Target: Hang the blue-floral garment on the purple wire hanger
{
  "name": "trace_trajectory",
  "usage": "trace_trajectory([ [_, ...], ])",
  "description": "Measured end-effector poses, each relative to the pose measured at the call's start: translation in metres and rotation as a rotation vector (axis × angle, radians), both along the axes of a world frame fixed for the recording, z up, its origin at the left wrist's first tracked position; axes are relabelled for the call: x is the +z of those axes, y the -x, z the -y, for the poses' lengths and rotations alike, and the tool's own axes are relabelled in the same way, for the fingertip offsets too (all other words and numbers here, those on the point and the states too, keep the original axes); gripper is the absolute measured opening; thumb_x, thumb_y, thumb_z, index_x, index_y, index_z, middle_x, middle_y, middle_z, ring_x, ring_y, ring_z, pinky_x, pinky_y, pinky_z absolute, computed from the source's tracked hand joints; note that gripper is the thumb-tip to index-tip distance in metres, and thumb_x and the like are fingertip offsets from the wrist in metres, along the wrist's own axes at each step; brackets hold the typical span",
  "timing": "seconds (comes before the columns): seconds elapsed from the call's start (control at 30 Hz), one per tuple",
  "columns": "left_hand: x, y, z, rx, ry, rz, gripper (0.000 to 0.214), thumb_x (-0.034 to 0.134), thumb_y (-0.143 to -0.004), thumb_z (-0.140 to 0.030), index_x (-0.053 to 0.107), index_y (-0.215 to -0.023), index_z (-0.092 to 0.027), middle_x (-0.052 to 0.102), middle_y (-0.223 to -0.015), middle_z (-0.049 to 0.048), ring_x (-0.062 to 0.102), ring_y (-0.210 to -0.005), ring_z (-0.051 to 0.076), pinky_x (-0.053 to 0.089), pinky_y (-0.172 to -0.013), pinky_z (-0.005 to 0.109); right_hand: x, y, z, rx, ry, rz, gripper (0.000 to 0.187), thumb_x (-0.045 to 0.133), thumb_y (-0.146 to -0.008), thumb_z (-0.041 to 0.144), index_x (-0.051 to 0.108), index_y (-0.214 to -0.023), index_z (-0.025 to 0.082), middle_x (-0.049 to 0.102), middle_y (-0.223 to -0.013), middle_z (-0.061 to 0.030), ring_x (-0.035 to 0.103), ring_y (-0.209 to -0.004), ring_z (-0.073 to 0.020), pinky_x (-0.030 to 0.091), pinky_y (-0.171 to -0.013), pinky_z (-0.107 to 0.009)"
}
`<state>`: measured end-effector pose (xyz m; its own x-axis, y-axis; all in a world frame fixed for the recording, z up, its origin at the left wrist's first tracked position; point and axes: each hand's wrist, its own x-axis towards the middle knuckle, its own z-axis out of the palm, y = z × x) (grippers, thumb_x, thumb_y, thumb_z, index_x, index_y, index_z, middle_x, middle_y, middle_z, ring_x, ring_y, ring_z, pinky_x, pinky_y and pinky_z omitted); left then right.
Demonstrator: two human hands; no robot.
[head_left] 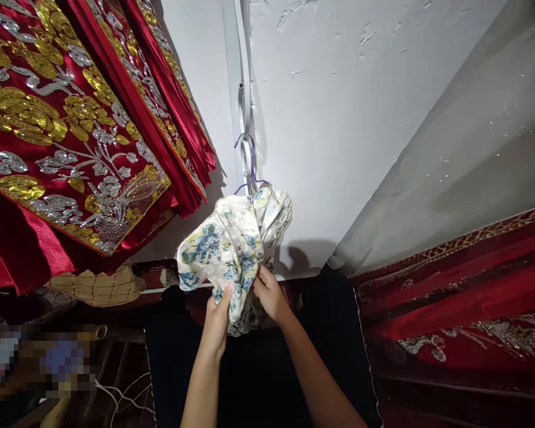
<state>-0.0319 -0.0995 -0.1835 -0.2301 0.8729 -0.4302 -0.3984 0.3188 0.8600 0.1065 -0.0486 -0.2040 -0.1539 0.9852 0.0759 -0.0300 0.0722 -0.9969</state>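
A white garment (225, 232) with blue and yellow flowers hangs in front of me on a purple wire hanger (252, 160). My left hand (217, 315) grips its lower edge, thumb on top of the cloth. On the right side of the same garment, my right hand (270, 291) pinches the fabric, with some fingertips hidden behind it. The hanger's hook is caught on a white metal rail (244, 101) against the wall. Folds hide the back of the garment.
Red gowns with gold and silver sequins (93, 119) hang at the left. Sheer white fabric (472, 154) and red beaded cloth (463, 303) are at the right. A white cable (125, 395) lies at the lower left, beside a blurred patch.
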Motion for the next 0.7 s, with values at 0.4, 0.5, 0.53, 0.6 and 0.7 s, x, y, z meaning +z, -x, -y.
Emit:
trace_trajectory([
  [0.4,-0.007,0.042,0.008,0.354,-0.336,-0.667,0.064,0.077,-0.08,-0.042,0.049,-0.135,-0.023,0.052,-0.141,0.0122,0.048,-0.134,0.03,0.036,-0.114,0.044,0.012,-0.004,0.024,0.078,0.1,0.102,0.03,0.047,-0.096,0.039,0.046,-0.072,0.022,0.055,-0.052,0.0031,0.045,-0.052,-0.013,0.035,-0.059,-0.027],
  [0.5,-0.002,0.023,0.015,0.225,-0.434,-0.769,0.054,0.072,-0.085,-0.041,0.052,-0.133,-0.025,0.052,-0.138,0.0104,0.049,-0.129,0.027,0.038,-0.11,0.038,0.021,-0.005,0.03,0.186,0.112,0.101,0.027,0.048,-0.095,0.035,0.052,-0.073,0.021,0.062,-0.055,0.0011,0.044,-0.05,-0.0126,0.033,-0.055,-0.026],
  [0.53,0.001,0.016,0.014,0.052,-0.443,-0.703,0.046,0.068,-0.089,-0.041,0.056,-0.129,-0.025,0.057,-0.131,0.0097,0.053,-0.124,0.027,0.04,-0.107,0.037,0.024,-0.005,0.031,0.214,0.115,0.09,0.025,0.05,-0.094,0.035,0.054,-0.074,0.02,0.064,-0.056,0.0004,0.046,-0.051,-0.0128,0.033,-0.055,-0.026],
  [0.6,0.004,0.001,0.011,-0.261,-0.448,-0.548,0.032,0.058,-0.095,-0.042,0.061,-0.121,-0.023,0.064,-0.113,0.0074,0.059,-0.111,0.024,0.043,-0.1,0.034,0.029,-0.008,0.032,0.232,0.114,0.069,0.022,0.053,-0.092,0.033,0.058,-0.075,0.019,0.066,-0.059,-0.001,0.051,-0.054,-0.0136,0.035,-0.057,-0.026],
  [0.7,0.007,-0.011,0.0,-0.404,-0.483,-0.444,0.029,0.048,-0.1,-0.045,0.064,-0.104,-0.02,0.062,-0.089,0.0034,0.059,-0.088,0.02,0.046,-0.085,0.029,0.038,-0.017,0.032,0.254,0.148,0.067,0.023,0.053,-0.091,0.032,0.061,-0.074,0.018,0.068,-0.059,-0.0027,0.05,-0.052,-0.0126,0.034,-0.055,-0.025],
])
